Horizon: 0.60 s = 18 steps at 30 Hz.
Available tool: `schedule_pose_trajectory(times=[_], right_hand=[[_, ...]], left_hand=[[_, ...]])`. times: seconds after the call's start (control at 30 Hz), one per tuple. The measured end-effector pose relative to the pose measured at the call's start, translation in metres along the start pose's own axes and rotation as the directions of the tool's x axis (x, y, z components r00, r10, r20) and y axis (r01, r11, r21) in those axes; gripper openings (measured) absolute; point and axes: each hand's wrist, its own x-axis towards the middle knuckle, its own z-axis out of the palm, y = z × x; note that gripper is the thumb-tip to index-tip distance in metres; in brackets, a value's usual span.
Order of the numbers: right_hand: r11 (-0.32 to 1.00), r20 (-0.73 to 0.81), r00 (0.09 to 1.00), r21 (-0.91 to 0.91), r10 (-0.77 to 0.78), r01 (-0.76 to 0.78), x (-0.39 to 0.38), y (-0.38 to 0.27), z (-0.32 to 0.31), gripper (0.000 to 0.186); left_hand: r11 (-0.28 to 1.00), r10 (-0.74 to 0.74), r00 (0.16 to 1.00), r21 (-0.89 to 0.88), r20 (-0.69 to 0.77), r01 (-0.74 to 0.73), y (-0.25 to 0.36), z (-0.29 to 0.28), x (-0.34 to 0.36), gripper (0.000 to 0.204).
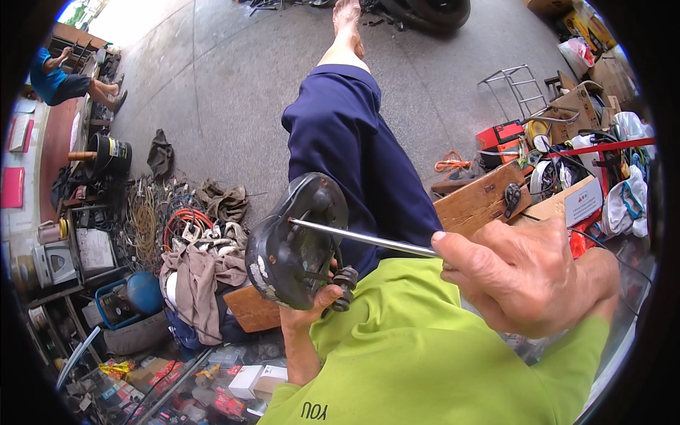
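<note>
Two hands at work: left hand (320, 301) cups a black bicycle saddle (294, 241) underside-up, steadying it; right hand (520, 283) grips a metal rod (361, 239), probably a screwdriver, into it.

Grey concrete floor (212, 71) under bright daylight from the upper left. Strewn along the left: coiled orange and tan cables (166, 219), crumpled brown rags (198, 276), a blue metal canister (142, 294). At right, a wooden plank (478, 202), cardboard boxes (581, 106) and a red toolbox (499, 134).
</note>
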Motion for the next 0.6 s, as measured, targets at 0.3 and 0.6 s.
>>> schedule_pose_trajectory(times=[0.3, 0.6], right_hand=[[0.981, 0.002, 0.989, -0.131, 0.147, -0.145, -0.007, -0.001, -0.011, 0.044], [0.974, -0.024, 0.976, -0.059, 0.218, -0.219, -0.018, 0.008, 0.015, 0.04]], left_hand=[[0.943, -0.053, 0.999, -0.329, 0.003, 0.051, 0.008, 0.0, 0.004, 0.062], [0.953, -0.065, 0.997, -0.294, 0.032, 0.072, 0.009, -0.003, 0.006, 0.066]])
